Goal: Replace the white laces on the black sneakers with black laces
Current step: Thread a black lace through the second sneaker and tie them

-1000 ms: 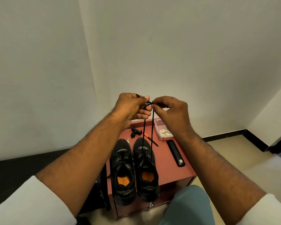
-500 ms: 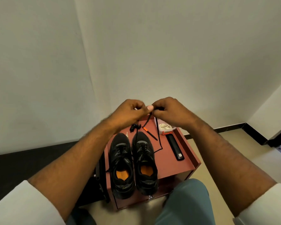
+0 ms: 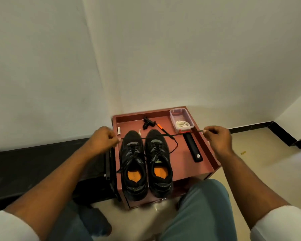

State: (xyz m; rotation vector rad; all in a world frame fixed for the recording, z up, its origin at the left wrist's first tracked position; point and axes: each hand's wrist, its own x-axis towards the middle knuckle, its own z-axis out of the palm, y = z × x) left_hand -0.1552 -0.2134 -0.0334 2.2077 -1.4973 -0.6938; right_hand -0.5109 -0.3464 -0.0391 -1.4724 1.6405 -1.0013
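Hands: you are now holding your left hand (image 3: pixel 103 139) and right hand (image 3: pixel 216 139) wide apart, whereas half a second ago they were meeting above the toes of the shoes.
Grip: you are pinching one end of the black lace (image 3: pixel 156 136) in each hand, fingers curled round it.
Lace: it is stretching almost straight across the toes of both sneakers, with a slack loop (image 3: pixel 174 148) lying on the tray just right of the right sneaker (image 3: pixel 159 162).
Meaning: you are likely evening out or tightening the ends; both shoes are already showing dark lacing, so the task is looking close to done.
Shoes: the left sneaker (image 3: pixel 133 164) and the right one are sitting side by side in the red tray (image 3: pixel 208 154), toes away from you.
Old laces: the white laces (image 3: pixel 182 124) are lying in the clear box (image 3: pixel 188 117) at the far right corner.
Obstacles: the orange-tipped tool (image 3: pixel 162 129) is lying under the taut lace, and the black bar (image 3: pixel 193 147) is sitting near the slack loop, so either could be snagging it.
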